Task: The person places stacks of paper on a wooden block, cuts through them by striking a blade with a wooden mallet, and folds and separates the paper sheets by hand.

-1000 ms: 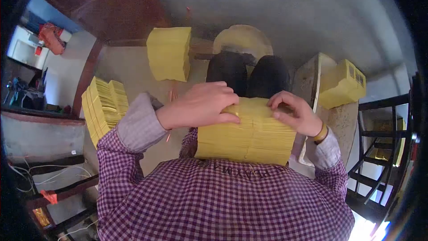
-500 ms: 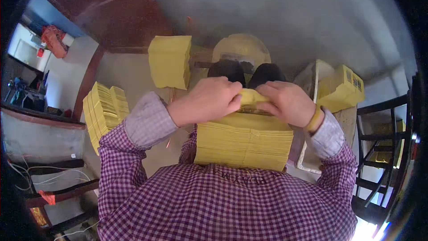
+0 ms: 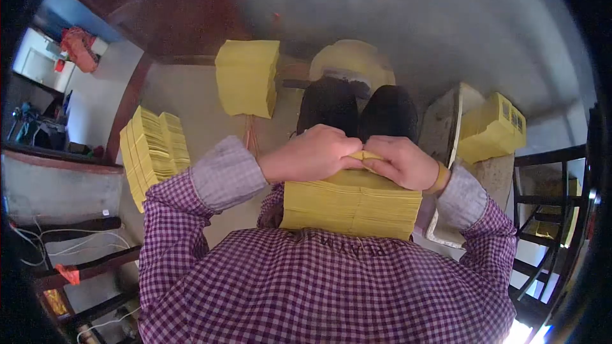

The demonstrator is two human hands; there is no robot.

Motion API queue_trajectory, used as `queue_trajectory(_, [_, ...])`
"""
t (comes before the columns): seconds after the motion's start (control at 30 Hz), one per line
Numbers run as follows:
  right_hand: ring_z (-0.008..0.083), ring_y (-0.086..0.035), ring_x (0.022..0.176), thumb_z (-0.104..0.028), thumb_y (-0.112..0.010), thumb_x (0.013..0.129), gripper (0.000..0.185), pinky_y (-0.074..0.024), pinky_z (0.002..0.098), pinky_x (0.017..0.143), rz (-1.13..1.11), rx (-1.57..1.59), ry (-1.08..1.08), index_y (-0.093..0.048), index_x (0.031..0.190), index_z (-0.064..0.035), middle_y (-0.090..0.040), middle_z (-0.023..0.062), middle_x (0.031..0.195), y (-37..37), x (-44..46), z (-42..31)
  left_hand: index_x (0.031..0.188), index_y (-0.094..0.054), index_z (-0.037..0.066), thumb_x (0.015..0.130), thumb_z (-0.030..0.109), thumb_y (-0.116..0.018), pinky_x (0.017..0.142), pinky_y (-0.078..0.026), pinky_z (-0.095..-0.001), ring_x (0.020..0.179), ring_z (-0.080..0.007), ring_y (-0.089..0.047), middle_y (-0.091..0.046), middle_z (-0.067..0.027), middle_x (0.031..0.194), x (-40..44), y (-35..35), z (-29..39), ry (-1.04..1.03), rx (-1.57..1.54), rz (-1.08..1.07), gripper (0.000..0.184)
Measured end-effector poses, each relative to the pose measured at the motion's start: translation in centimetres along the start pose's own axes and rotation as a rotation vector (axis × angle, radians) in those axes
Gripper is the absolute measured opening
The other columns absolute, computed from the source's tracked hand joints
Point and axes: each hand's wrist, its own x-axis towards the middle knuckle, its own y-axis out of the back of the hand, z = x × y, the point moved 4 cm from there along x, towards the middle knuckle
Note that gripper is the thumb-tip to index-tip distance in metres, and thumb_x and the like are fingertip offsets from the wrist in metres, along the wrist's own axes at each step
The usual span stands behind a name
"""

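The left hand (image 3: 312, 156) and the right hand (image 3: 403, 162) are close to each other, fingers bent narrow, and both pinch a small piece of yellow paper (image 3: 364, 155). They are above the far edge of a thick yellow stack (image 3: 350, 209), which lies between the checked shirt (image 3: 319, 280) and the dark knees (image 3: 389, 111); its near edge meets the shirt. To the right, the pale-rimmed surface (image 3: 482, 175) carries a yellow block (image 3: 491, 129). Further left is a bound yellow bundle (image 3: 153, 153), well apart from the hands. Between this bundle and the far yellow pile (image 3: 247, 79), a strip of floor (image 3: 197, 99) is visible.
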Motion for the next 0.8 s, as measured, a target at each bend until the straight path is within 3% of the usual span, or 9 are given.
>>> queue_trajectory(0.23, [0.0311,-0.052,0.069,-0.012,-0.053,0.085,0.012,-0.042,0.0357,0.062,0.05,0.162,-0.12,-0.052,0.087,-0.0003,-0.05,0.014,0.074,-0.6,-0.7,0.2,0.075,-0.056,0.0,0.079,0.026,-0.061,0.056,-0.042,-0.0392,0.061,-0.0303,-0.056,-0.054,-0.0162,0.063,-0.8,-0.7,-0.9,0.079,-0.157,0.09,0.026])
queue_trajectory(0.3, [0.03,-0.052,0.068,-0.012,-0.054,0.085,0.013,-0.0418,0.0345,0.061,0.086,0.208,-0.141,-0.052,0.086,0.0001,-0.049,0.0138,0.073,-1.2,-1.2,0.9,0.076,-0.058,0.002,0.078,0.023,-0.063,0.054,-0.042,-0.0346,0.059,-0.0253,-0.056,-0.056,-0.0125,0.065,-1.2,-1.3,-1.4,0.224,-0.319,0.048,0.022])
queue_trajectory(0.47, [0.0273,-0.05,0.065,-0.013,-0.055,0.085,0.013,-0.0407,0.0324,0.06,0.126,0.284,-0.201,-0.052,0.085,0.0002,-0.048,0.013,0.07,-1.5,-1.8,0.7,0.08,-0.06,0.001,0.078,0.022,-0.064,0.056,-0.043,-0.0294,0.059,-0.0165,-0.056,-0.058,-0.0114,0.066,-1.3,-1.4,-1.8,0.321,-0.414,0.031,0.021])
queue_trajectory(0.73, [0.0329,-0.055,0.071,-0.016,-0.059,0.08,0.017,-0.0429,0.0407,0.062,0.119,-0.051,0.065,-0.054,0.085,-0.0005,-0.054,0.0153,0.073,-1.7,-2.0,-1.2,0.081,-0.062,-0.002,0.076,0.024,-0.066,0.055,-0.041,-0.0297,0.056,-0.0115,-0.05,-0.058,-0.0137,0.063,-1.4,-2.2,-2.6,0.328,-0.559,0.078,0.026])
queue_trajectory(0.8, [0.0326,-0.055,0.07,-0.017,-0.059,0.08,0.018,-0.0434,0.0402,0.063,0.111,-0.136,0.052,-0.054,0.086,-0.0008,-0.054,0.0152,0.073,-1.3,-1.6,-1.5,0.087,-0.06,-0.001,0.078,0.027,-0.063,0.058,-0.042,-0.0331,0.059,-0.0172,-0.055,-0.059,-0.0139,0.067,-1.3,-2.0,-2.4,0.332,-0.517,0.043,0.03])
